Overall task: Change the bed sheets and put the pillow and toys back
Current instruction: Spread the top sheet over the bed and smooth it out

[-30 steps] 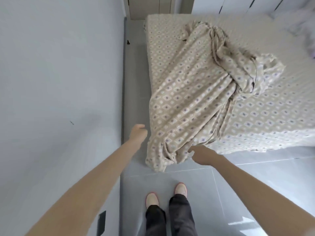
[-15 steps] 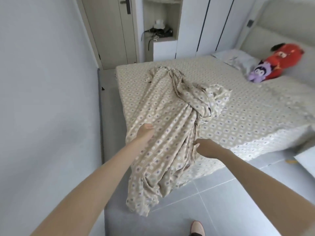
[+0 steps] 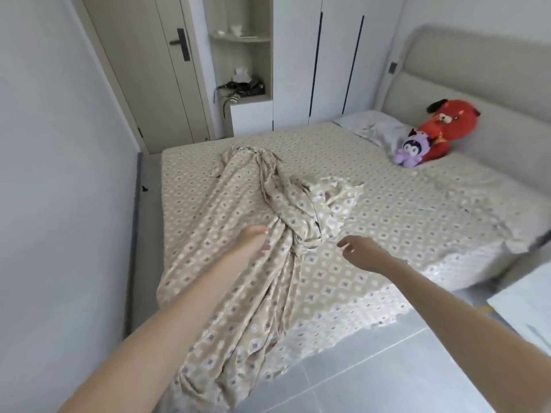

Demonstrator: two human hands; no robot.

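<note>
Loose sheet [image 3: 268, 308] lies bunched across the bed [image 3: 402, 234], one end hanging over the foot edge; left grip [image 3: 253, 242] clasps a fold of it; right grip [image 3: 362, 251] hovers just beside the bunch, fingers slack, holding nothing; pillow [image 3: 372, 128], red toy [image 3: 447, 129] and purple toy [image 3: 410, 152] sit by the headboard [image 3: 492, 84].

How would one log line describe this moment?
left hand: on bunched sheet, grip unclear | right hand: open, empty | pillow, red toy, purple toy: by headboard

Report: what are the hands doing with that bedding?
Left hand on bunched sheet, grip unclear. Right hand open. Red toy, purple toy, pillow at headboard.
</note>
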